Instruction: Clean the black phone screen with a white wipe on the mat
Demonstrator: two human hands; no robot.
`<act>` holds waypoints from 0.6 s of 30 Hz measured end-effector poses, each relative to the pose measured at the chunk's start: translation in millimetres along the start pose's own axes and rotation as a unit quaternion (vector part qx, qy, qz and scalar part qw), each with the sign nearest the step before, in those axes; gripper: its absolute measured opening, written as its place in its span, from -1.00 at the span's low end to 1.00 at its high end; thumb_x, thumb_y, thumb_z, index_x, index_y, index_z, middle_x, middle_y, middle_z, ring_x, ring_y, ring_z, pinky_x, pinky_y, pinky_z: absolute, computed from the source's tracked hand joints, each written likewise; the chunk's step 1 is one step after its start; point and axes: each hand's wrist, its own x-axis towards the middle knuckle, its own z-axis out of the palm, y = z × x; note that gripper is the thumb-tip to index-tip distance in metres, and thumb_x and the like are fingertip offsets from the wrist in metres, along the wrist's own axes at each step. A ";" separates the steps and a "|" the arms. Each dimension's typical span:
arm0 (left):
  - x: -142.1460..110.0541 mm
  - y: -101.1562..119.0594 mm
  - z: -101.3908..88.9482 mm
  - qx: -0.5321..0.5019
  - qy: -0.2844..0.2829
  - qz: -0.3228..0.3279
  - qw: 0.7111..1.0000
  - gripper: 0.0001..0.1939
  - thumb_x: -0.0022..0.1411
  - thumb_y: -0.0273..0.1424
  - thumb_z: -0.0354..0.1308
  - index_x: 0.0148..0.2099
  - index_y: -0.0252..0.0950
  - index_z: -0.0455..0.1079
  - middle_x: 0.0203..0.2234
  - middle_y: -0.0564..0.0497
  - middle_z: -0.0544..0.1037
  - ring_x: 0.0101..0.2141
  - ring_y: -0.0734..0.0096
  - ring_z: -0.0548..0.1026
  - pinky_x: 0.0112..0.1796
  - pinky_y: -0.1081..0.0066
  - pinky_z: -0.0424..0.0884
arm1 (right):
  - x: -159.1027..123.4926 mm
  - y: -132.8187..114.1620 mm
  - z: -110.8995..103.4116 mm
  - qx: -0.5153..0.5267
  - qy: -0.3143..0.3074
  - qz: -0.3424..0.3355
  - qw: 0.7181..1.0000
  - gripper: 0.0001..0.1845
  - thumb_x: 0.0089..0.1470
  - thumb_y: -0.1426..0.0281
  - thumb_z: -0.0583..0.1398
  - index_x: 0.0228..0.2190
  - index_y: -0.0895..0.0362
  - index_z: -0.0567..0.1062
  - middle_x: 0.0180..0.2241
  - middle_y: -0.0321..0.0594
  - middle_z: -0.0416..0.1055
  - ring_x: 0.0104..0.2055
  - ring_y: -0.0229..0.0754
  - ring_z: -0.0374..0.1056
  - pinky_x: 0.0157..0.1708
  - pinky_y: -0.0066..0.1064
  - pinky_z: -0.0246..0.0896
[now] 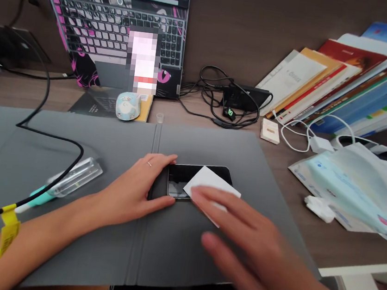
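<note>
A smartphone (178,176) with a dark screen lies on the grey desk mat. My left hand (140,181), wearing a ring, braces the phone's left end between its thumb and fingers. On the screen's right part rests a flat white sheet (210,183), maybe a wipe or cloth, tilted and reaching past the phone's lower edge. The fingertips of my right hand (249,240) are on or just over this sheet, fingers stretched and thumb apart below. That hand is blurred, and it hides part of the sheet and the phone's lower right corner.
A laptop (121,39) stands behind the grey mat (181,250). A black cable (58,136) crosses a clear tube with a turquoise end (74,178) at left. Right of the mat are a wipes packet (345,190), a crumpled tissue (319,208), a charger (246,97) and books (327,76).
</note>
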 end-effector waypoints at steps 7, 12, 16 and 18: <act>1.9 -1.0 2.8 -0.007 0.001 -0.005 1.000 -0.24 0.35 -0.24 0.26 0.43 -0.08 -0.05 0.28 -0.17 0.31 0.26 0.01 0.29 0.23 -0.11 0.30 | 9.7 27.7 30.9 -0.123 -0.100 -0.010 0.987 -0.15 0.35 0.04 0.11 0.36 0.45 0.17 0.40 0.30 0.06 0.46 0.20 0.02 0.31 0.09 0.24; 1.6 -4.1 6.4 -0.014 0.000 -0.020 1.000 -0.21 0.34 -0.23 0.27 0.44 -0.05 -0.07 0.28 -0.16 0.28 0.24 -0.01 0.28 0.22 -0.12 0.31 | -14.1 44.9 20.3 -0.119 -0.145 -0.001 0.982 0.03 0.30 -0.02 0.17 0.47 0.22 -0.18 0.48 0.13 -0.13 0.50 0.13 -0.11 0.34 0.03 0.20; 4.2 -5.1 7.0 -0.022 -0.001 -0.022 1.000 -0.19 0.32 -0.26 0.28 0.44 -0.05 -0.09 0.26 -0.16 0.29 0.23 -0.01 0.29 0.21 -0.16 0.31 | 4.4 51.9 9.4 -0.072 -0.192 -0.010 0.979 0.08 0.26 -0.14 0.15 0.46 0.19 -0.18 0.49 0.11 -0.22 0.51 0.14 -0.18 0.38 0.06 0.09; 5.4 -4.3 6.1 -0.031 0.006 -0.019 0.999 -0.19 0.31 -0.27 0.29 0.44 -0.06 -0.09 0.27 -0.17 0.29 0.24 -0.02 0.28 0.22 -0.18 0.29 | 23.1 50.2 8.7 -0.039 -0.221 -0.006 0.974 0.11 0.23 -0.20 0.12 0.45 0.26 -0.11 0.49 0.16 -0.25 0.52 0.16 -0.22 0.41 0.08 0.00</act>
